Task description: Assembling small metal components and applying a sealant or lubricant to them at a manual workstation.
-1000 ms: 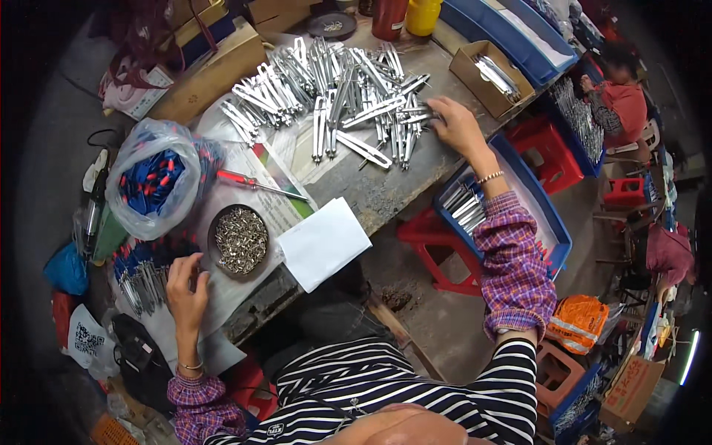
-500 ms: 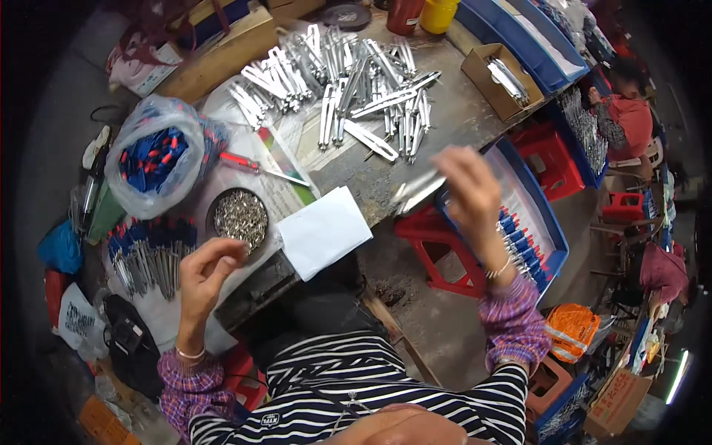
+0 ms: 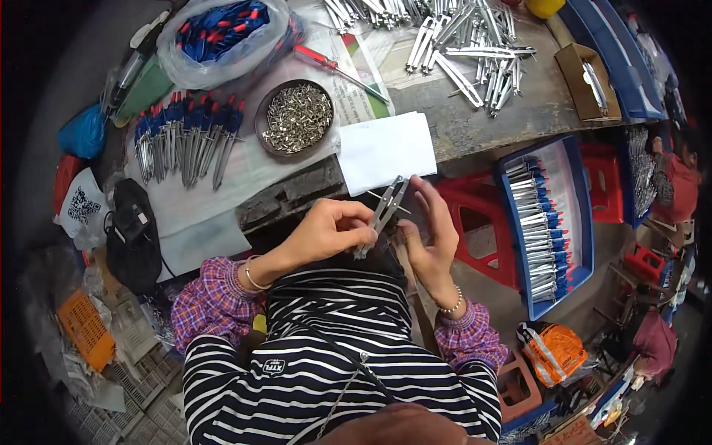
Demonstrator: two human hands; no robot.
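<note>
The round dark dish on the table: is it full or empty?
The dish looks full: small metal pieces hide its whole bottom.

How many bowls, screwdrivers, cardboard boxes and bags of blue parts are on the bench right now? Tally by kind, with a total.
Bowl: 1
Screwdriver: 1
Cardboard box: 1
Bag of blue parts: 1
Total: 4

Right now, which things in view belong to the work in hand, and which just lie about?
Likely belonging: held metal pieces; loose metal pile; blue-ended pieces; blue tray; bowl of small parts.
Apparently lying about: orange bundle; blue bag.
</note>
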